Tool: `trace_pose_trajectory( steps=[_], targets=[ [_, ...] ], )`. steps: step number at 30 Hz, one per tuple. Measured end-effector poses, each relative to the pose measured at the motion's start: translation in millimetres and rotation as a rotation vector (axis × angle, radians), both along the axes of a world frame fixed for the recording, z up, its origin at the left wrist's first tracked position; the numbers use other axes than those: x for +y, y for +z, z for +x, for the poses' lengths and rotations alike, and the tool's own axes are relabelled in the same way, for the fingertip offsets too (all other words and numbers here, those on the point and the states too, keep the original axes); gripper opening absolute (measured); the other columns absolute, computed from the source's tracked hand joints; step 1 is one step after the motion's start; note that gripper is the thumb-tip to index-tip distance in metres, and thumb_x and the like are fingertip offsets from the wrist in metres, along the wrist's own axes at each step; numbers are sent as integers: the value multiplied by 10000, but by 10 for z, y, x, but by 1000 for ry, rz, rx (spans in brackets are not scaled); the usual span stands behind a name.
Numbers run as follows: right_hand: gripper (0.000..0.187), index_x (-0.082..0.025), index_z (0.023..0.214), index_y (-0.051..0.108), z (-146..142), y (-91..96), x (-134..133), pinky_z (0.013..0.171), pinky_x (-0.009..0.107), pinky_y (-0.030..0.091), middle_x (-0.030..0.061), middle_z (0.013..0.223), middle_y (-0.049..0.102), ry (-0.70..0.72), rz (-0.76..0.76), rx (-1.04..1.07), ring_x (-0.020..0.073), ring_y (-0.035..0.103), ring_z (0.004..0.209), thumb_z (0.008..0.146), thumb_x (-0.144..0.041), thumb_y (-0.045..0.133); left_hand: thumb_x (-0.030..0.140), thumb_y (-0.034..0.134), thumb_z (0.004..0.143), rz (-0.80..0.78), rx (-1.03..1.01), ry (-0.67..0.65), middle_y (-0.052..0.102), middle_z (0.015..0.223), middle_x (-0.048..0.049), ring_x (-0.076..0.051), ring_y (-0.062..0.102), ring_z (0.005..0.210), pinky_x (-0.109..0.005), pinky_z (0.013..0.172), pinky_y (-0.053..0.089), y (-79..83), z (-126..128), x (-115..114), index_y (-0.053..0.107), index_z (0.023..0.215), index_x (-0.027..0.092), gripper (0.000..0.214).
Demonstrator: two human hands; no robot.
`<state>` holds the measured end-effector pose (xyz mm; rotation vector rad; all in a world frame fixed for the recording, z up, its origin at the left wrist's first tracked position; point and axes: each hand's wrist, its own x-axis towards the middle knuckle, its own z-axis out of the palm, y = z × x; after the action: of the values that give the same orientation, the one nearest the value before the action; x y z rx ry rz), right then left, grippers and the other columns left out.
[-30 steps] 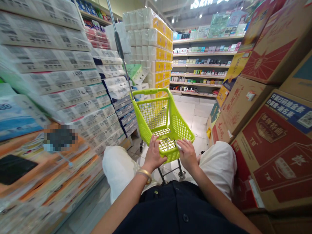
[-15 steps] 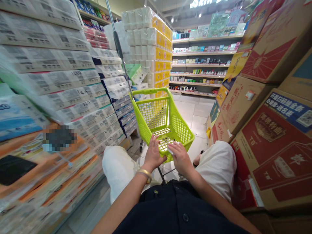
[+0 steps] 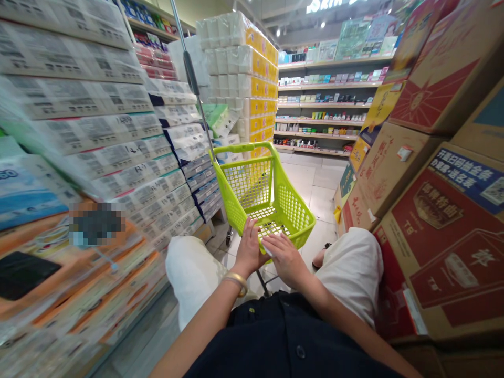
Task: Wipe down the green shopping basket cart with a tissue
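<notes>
A lime-green plastic shopping cart [image 3: 293,210] stands on the tiled floor just in front of my knees, and its basket looks empty. My left hand [image 3: 249,249], with a gold bangle [image 3: 236,281] on the wrist, is closed on the cart's near rim. My right hand [image 3: 286,258] lies against the same rim right beside the left hand. Its fingers point left over a small white thing [image 3: 271,242] that I cannot make out. A thin metal pole [image 3: 192,79] rises from the cart's far left corner.
Stacked packs of tissue [image 3: 118,131] wall the left side. Red and brown cardboard boxes [image 3: 441,220] are piled on the right. Wrapped toilet-paper rolls [image 3: 236,63] tower behind the cart. Shelves of goods [image 3: 326,100] line the far end of the tiled aisle [image 3: 315,181].
My right hand has slid left along the near rim, carrying the small white thing, until it is next to my left hand. The cart has barely shifted.
</notes>
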<state>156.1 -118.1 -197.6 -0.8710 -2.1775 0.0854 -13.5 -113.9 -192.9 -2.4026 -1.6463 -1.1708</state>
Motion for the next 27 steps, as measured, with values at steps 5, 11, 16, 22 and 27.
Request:
trace_pose_trajectory(
  steps=[5, 11, 16, 22, 27],
  targets=[
    [459, -190, 1193, 664, 311, -27, 197, 1114, 530, 346, 105, 1208, 691, -244, -18, 112, 245, 576, 1215, 835, -48, 416, 201, 721, 589, -42, -1, 9, 368, 1439, -174, -374, 184, 1468, -585, 1164, 294, 33, -10, -23, 395, 1131, 200, 632],
    [451, -214, 1186, 667, 195, -43, 146, 1104, 514, 364, 86, 1207, 692, -200, 7, 86, 239, 572, 1216, 833, -55, 436, 201, 703, 610, -55, -3, 8, 354, 1448, -181, -374, 173, 1471, -587, 1171, 280, 43, 18, -20, 386, 1147, 197, 624],
    [470, -224, 1192, 663, 191, -22, 147, 1094, 499, 379, 77, 1197, 697, -164, -7, 40, 230, 586, 1197, 826, -37, 433, 199, 707, 608, -64, -7, 11, 355, 1440, -178, -371, 167, 1473, -576, 1182, 268, 39, 21, -6, 384, 1146, 192, 628],
    [404, -176, 1093, 695, 568, -38, 376, 1075, 532, 373, 109, 1138, 711, -371, -17, 119, 263, 596, 1147, 817, -44, 430, 187, 714, 604, -85, -14, -13, 360, 1433, -174, -367, 131, 1481, -563, 1190, 260, 66, 13, -2, 390, 1133, 185, 620],
    [417, -191, 1075, 691, 426, -59, 294, 1078, 490, 364, 87, 1082, 714, -364, 20, 107, 248, 595, 1105, 788, -19, 442, 185, 707, 604, -85, -12, -28, 375, 1427, -170, -368, 150, 1478, -566, 1181, 272, 91, -82, 18, 399, 1116, 192, 597]
  ],
)
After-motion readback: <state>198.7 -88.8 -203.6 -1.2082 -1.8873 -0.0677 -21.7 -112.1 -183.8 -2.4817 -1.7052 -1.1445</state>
